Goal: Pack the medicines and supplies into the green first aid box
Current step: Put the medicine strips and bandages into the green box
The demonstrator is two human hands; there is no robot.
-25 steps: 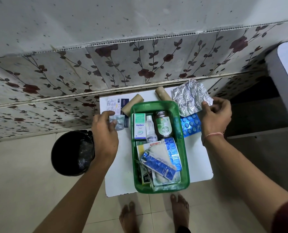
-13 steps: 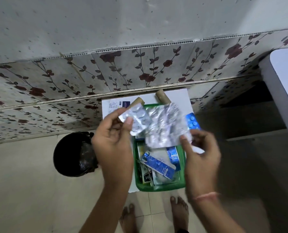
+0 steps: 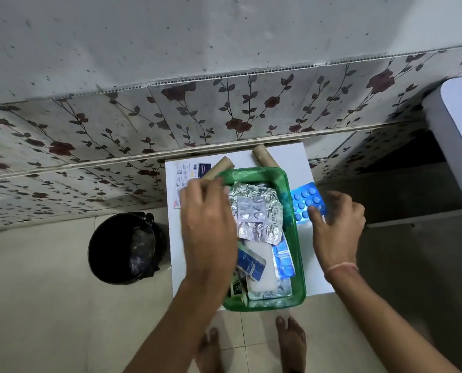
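Silver strips in green box; right hand touches blue blister pack — left hand empty.

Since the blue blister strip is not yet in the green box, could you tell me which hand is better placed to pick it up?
The right hand: its fingertips already rest on the blue blister strip lying right of the green box. The left hand hovers over the box's left side.

- The green first aid box sits on a white table, silver blister strips on top.
- The left hand hovers empty over its left edge.
- The right hand fingers touch a blue pill strip beside it.
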